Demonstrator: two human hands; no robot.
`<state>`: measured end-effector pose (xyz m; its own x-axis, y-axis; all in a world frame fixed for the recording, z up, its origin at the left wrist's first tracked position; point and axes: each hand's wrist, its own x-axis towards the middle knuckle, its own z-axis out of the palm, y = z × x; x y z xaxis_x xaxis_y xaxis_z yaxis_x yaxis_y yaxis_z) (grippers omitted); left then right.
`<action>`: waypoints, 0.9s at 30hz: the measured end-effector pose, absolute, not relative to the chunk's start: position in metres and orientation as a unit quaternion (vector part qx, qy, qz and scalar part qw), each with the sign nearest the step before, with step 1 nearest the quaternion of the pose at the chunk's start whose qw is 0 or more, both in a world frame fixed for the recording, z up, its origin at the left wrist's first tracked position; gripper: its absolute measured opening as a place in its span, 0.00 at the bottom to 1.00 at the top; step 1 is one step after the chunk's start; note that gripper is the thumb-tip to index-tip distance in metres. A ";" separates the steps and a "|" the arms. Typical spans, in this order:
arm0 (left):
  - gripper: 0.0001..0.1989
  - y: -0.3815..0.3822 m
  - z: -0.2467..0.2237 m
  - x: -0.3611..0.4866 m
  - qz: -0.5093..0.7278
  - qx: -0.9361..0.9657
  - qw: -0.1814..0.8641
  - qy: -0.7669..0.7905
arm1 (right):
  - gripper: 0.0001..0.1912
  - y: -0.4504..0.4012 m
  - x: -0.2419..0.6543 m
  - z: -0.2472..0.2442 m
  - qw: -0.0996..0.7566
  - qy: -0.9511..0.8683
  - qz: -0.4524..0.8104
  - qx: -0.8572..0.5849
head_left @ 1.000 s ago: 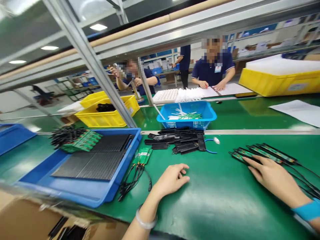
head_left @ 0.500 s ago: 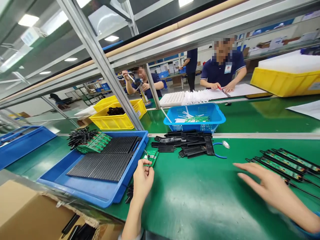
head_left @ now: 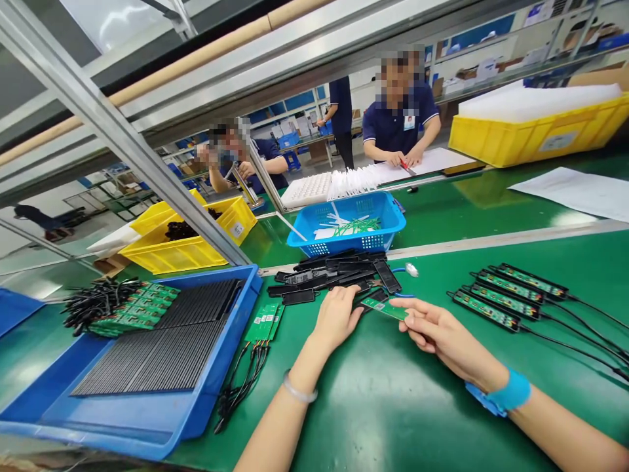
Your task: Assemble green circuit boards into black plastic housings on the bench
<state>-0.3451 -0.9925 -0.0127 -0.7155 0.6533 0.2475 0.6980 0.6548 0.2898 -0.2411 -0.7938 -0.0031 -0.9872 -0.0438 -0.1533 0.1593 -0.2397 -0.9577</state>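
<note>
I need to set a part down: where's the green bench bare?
Bare: bench between the forearms, and between right hand and cased boards. Crowded: around the black casings and left, by the blue tray and loose boards.

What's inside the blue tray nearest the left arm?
Rows of slim black parts, with green boards and black cables piled at the far left. Whatever lies beneath that pile is covered.

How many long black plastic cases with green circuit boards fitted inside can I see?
4, all to the right of the right hand: the nearest case, second case, third case and farthest case. More could be hidden elsewhere.
</note>
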 end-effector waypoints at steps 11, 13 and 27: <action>0.09 -0.988 -0.009 -0.322 -0.151 -0.335 0.048 -0.929 | 0.16 -0.784 -0.235 -0.002 -0.126 0.798 -0.589 -0.005; 0.05 -0.991 -0.011 -0.317 -0.167 -0.336 0.047 -0.926 | 0.15 -0.784 -0.235 -0.005 -0.139 0.814 -0.564 -0.004; 0.02 -0.993 -0.027 -0.297 -0.454 -0.267 0.021 -0.850 | 0.17 -0.786 -0.230 -0.012 -0.208 0.859 -0.454 -0.114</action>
